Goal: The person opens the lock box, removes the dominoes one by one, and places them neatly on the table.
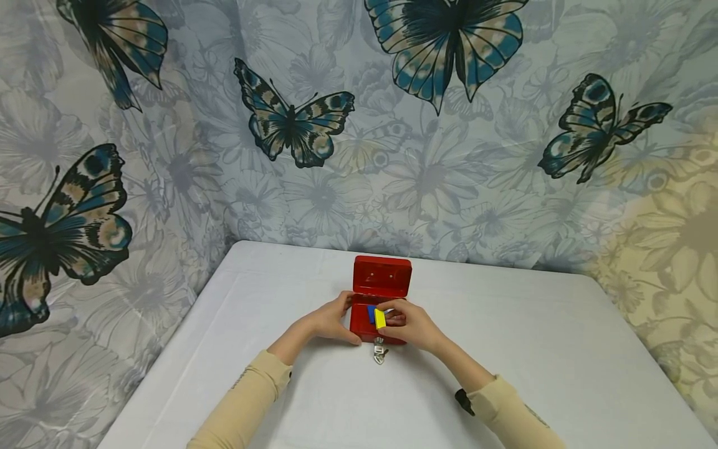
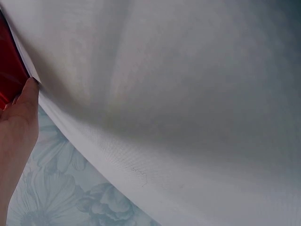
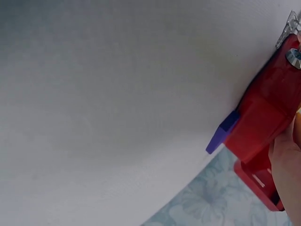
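Observation:
A small red metal cash box (image 1: 359,328) stands on the table with its lid (image 1: 382,276) raised at the back. My left hand (image 1: 330,319) grips the box's left side, thumb at the front corner and fingers farther back. Over the box's opening, my right hand (image 1: 419,327) pinches a yellow block (image 1: 380,319) between thumb and fingers. A blue block (image 1: 371,313) shows just behind the yellow one. Keys (image 1: 379,352) hang at the box's front, by the round lock (image 3: 295,58) seen in the right wrist view. My right hand hides part of the box's interior.
In the right wrist view, a purple-blue block (image 3: 223,133) lies against the outside of the box. A white cloth covers the table (image 1: 533,349). Patterned curtains with butterflies (image 1: 294,121) hang along the table's back and left edges.

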`<state>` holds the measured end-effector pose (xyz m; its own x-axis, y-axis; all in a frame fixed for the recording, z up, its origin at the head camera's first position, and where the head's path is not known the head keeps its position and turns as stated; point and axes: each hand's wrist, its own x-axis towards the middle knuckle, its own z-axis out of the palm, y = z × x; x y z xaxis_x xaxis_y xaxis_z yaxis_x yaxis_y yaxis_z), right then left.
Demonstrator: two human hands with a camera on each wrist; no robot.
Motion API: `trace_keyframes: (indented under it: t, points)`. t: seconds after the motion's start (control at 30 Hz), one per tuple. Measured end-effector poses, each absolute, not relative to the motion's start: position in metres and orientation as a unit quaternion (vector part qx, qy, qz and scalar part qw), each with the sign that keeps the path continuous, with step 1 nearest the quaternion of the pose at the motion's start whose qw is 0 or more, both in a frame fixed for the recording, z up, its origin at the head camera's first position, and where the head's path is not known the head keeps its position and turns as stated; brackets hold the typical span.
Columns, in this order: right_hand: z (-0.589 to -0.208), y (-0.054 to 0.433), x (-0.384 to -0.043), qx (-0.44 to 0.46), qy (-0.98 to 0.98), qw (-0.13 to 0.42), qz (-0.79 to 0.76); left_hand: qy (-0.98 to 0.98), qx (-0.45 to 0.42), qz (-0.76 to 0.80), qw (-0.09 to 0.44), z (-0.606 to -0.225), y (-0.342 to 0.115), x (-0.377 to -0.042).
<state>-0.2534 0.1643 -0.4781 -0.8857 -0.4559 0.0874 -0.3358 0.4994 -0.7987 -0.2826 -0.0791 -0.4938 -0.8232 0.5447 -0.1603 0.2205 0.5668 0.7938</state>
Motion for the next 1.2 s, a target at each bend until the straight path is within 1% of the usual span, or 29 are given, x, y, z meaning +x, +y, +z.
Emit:
trace_keyframes:
  t: [0.6,0.8,1.2]
  points:
    - [-0.476,0.185,-0.242,-0.154,0.873,0.066,-0.459,0.862,0.225,0.413,0.189,-0.493,-0.078,-0.282]
    - [-0.474,0.194,-0.239,-0.126,0.866,0.077,-0.479,0.861,0.229,0.414,0.188,-0.493,-0.079,-0.282]
    - [-0.479,0.217,-0.239,-0.127,0.866,0.072,-0.477,0.863,0.225,0.411,0.187,-0.494,-0.078,-0.283]
